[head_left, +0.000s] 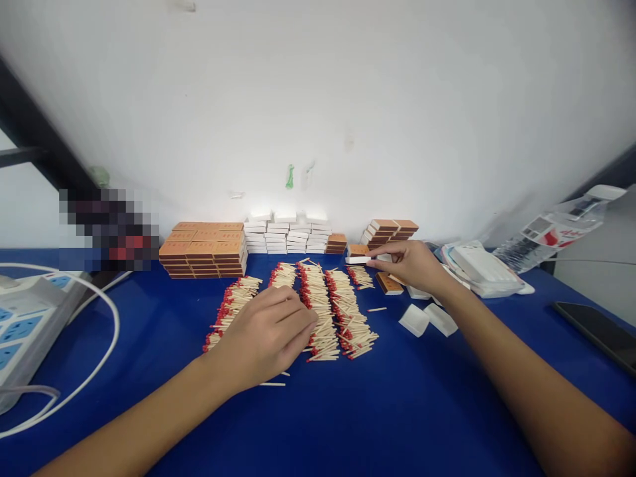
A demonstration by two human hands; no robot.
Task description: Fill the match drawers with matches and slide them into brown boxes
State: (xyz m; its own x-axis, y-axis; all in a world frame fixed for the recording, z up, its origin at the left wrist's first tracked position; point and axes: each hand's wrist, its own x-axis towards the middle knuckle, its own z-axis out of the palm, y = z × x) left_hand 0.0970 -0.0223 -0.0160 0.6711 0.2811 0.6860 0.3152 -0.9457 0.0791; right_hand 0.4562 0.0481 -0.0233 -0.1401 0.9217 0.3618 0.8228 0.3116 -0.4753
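Observation:
My right hand (405, 265) is closed, thumb and fingertips pinching a small white matchbox tray (358, 260). Right behind that tray is an orange matchbox sleeve (358, 250); whether the two are joined I cannot tell. My left hand (273, 331) curls over the rows of red-headed matches, its fingers pressed together and their tips largely hidden. Beside its fingertips lies a thick row of matches (320, 311), with another row (348, 311) to the right. A short pile of matches (360, 277) sits below the pinched tray.
Stacked orange matchboxes (203, 248) stand at the back left, white trays (288, 235) at the centre, more matchboxes (392, 228) to the right. Loose white pieces (415, 320), a plastic bottle (556, 232) and a phone (601, 331) lie right. A power strip (34, 324) with cables occupies the left.

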